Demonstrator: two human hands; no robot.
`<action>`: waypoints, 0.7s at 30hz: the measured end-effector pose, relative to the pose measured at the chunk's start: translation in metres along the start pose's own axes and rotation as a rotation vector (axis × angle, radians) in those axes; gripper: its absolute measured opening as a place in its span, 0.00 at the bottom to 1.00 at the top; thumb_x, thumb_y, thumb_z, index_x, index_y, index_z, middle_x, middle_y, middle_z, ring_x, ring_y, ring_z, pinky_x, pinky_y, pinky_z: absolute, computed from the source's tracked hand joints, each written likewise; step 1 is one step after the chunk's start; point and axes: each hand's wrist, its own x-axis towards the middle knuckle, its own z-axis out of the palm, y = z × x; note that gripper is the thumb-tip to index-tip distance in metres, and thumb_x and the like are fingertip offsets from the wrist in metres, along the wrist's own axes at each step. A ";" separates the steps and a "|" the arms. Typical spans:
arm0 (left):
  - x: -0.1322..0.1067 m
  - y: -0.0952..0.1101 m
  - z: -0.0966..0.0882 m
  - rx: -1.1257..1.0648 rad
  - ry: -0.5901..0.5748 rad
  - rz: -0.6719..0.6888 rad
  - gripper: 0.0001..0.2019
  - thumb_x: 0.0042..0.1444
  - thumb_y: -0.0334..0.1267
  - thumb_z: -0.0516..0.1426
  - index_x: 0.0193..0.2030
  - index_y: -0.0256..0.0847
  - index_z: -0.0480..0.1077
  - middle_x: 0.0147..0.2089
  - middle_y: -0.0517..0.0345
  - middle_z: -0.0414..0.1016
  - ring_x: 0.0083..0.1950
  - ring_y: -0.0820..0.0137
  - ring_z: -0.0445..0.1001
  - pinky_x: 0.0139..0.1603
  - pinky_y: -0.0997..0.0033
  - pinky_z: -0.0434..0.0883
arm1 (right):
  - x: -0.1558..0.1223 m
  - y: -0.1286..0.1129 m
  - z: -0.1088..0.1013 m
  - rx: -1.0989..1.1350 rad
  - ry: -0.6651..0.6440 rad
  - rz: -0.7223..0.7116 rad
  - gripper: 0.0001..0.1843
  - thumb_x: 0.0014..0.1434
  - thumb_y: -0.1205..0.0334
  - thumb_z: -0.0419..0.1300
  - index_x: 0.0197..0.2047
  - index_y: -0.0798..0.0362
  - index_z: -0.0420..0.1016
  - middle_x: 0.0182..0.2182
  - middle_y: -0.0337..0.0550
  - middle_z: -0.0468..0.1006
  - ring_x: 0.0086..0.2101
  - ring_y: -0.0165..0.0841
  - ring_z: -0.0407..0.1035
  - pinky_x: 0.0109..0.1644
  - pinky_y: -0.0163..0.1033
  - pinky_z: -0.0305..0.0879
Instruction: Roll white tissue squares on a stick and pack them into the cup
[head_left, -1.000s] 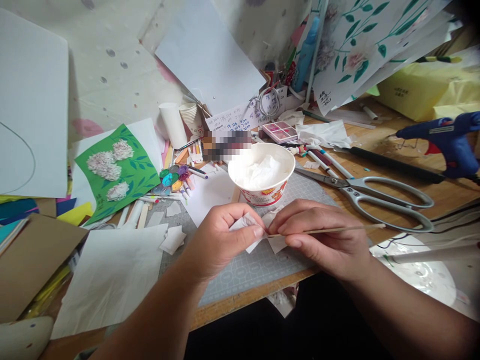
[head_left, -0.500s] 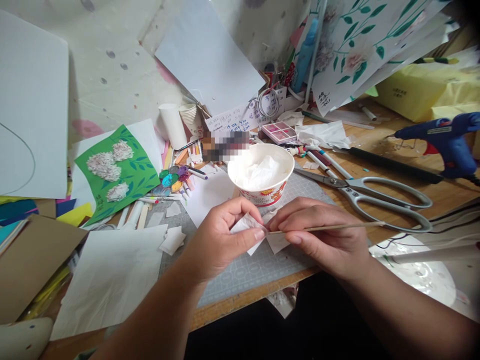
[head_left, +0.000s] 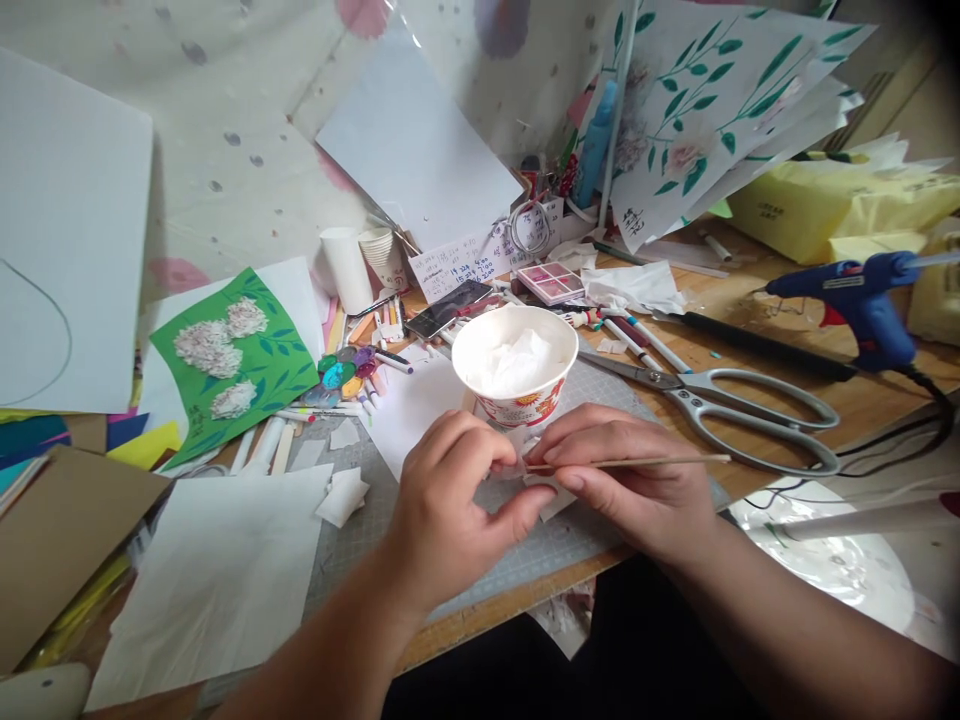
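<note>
My right hand (head_left: 637,480) pinches a thin wooden stick (head_left: 660,461) that points left, its tip close to my left fingers. My left hand (head_left: 457,495) has its fingers curled at that tip, against a small piece of thin white paper (head_left: 512,466). The left thumb stands apart, below the fingers. Part of this paper is hidden by the fingers. Right behind both hands is a white paper bowl (head_left: 517,400) with a red and yellow print. Crumpled white tissue (head_left: 517,362) lies inside it. A grey cutting mat (head_left: 487,590) spreads beneath my hands.
Large scissors (head_left: 720,400) lie to the right, and a blue glue gun (head_left: 862,300) is beyond them. A green flower picture (head_left: 281,385), paint pots (head_left: 349,370) and paper sheets (head_left: 225,560) occupy the left. A phone (head_left: 454,305) rests behind the bowl.
My left thumb has come away from the white paper, and the left fingers have curled in at the stick's tip. The paper now shows less. The whole view has shifted slightly.
</note>
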 end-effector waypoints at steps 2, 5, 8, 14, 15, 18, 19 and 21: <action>0.001 0.001 0.001 0.030 0.012 -0.011 0.07 0.55 0.29 0.62 0.32 0.43 0.67 0.29 0.58 0.72 0.33 0.66 0.72 0.35 0.67 0.69 | 0.000 0.001 0.000 -0.027 0.000 0.004 0.08 0.60 0.71 0.65 0.41 0.50 0.83 0.33 0.46 0.85 0.35 0.36 0.81 0.39 0.40 0.80; 0.001 0.000 0.001 0.025 0.012 -0.017 0.07 0.56 0.25 0.58 0.32 0.42 0.69 0.30 0.57 0.73 0.34 0.66 0.73 0.36 0.67 0.70 | 0.000 0.002 0.000 -0.049 0.005 0.008 0.08 0.60 0.70 0.65 0.41 0.50 0.84 0.33 0.46 0.86 0.35 0.37 0.81 0.39 0.41 0.80; 0.000 0.000 0.000 -0.043 0.004 -0.038 0.07 0.56 0.24 0.57 0.32 0.41 0.70 0.31 0.56 0.73 0.35 0.67 0.74 0.37 0.68 0.70 | 0.001 0.002 0.000 -0.049 0.006 0.005 0.09 0.60 0.70 0.65 0.42 0.51 0.84 0.33 0.47 0.86 0.35 0.37 0.81 0.39 0.41 0.80; 0.002 0.001 -0.004 -0.226 0.038 -0.209 0.08 0.59 0.26 0.56 0.31 0.41 0.70 0.29 0.60 0.71 0.32 0.71 0.71 0.35 0.71 0.68 | 0.001 0.002 0.000 -0.019 0.022 0.009 0.09 0.59 0.72 0.66 0.42 0.53 0.84 0.32 0.47 0.85 0.35 0.36 0.81 0.40 0.40 0.79; 0.002 0.001 -0.004 -0.254 0.041 -0.246 0.08 0.59 0.26 0.56 0.30 0.41 0.70 0.28 0.61 0.71 0.31 0.71 0.71 0.35 0.71 0.67 | 0.001 0.002 0.001 -0.008 0.026 0.012 0.09 0.59 0.72 0.66 0.41 0.53 0.84 0.32 0.47 0.85 0.35 0.36 0.81 0.40 0.40 0.79; 0.001 -0.005 -0.004 -0.357 0.050 -0.396 0.08 0.60 0.29 0.57 0.30 0.41 0.70 0.28 0.62 0.70 0.31 0.72 0.68 0.34 0.72 0.65 | -0.001 0.005 0.002 0.040 0.054 0.037 0.08 0.59 0.71 0.66 0.40 0.51 0.84 0.33 0.46 0.86 0.35 0.36 0.81 0.40 0.41 0.80; 0.000 -0.008 -0.004 -0.406 0.066 -0.453 0.08 0.61 0.31 0.57 0.30 0.41 0.70 0.27 0.63 0.69 0.30 0.72 0.67 0.33 0.73 0.65 | -0.002 0.007 0.002 0.062 0.072 0.049 0.08 0.59 0.71 0.66 0.40 0.50 0.84 0.33 0.46 0.86 0.36 0.36 0.80 0.40 0.41 0.80; 0.000 -0.013 -0.004 -0.526 0.130 -0.561 0.07 0.61 0.34 0.58 0.30 0.41 0.70 0.27 0.63 0.68 0.29 0.72 0.65 0.31 0.73 0.63 | -0.004 0.012 0.000 0.115 0.115 0.073 0.09 0.60 0.71 0.66 0.40 0.49 0.84 0.33 0.45 0.86 0.37 0.36 0.80 0.38 0.40 0.79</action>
